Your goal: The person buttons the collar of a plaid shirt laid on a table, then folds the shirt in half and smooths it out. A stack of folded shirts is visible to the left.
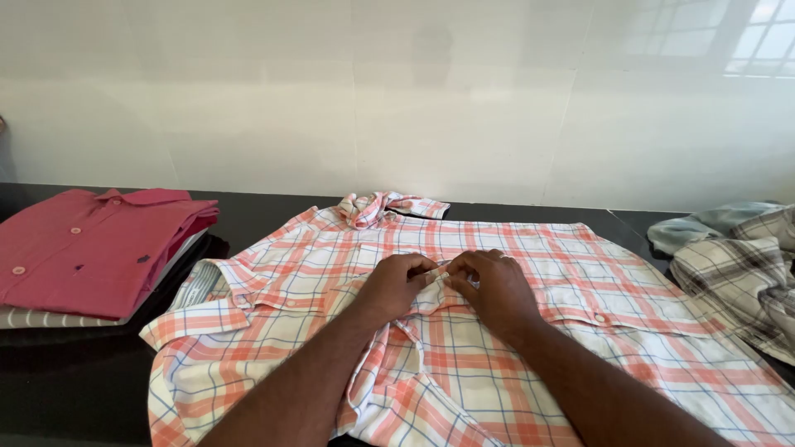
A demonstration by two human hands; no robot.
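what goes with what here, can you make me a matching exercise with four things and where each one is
Things:
1. checked orange shirt
2. red shirt
3. pale checked clothes
4. striped cloth

Places or states:
a. folded, on top of the pile at the left
b. bunched in a heap at the right edge
c. spread flat on the dark counter, under both hands
d. at the bottom of the left pile

Pairs: 1-c, 2-a, 3-b, 4-d

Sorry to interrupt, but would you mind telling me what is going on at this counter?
A person has an orange-and-white checked shirt spread front-up on the dark counter. The left hand and right hand meet at its front placket, pinching the fabric. A folded red shirt tops a stack at left; crumpled plaid clothes lie at right.
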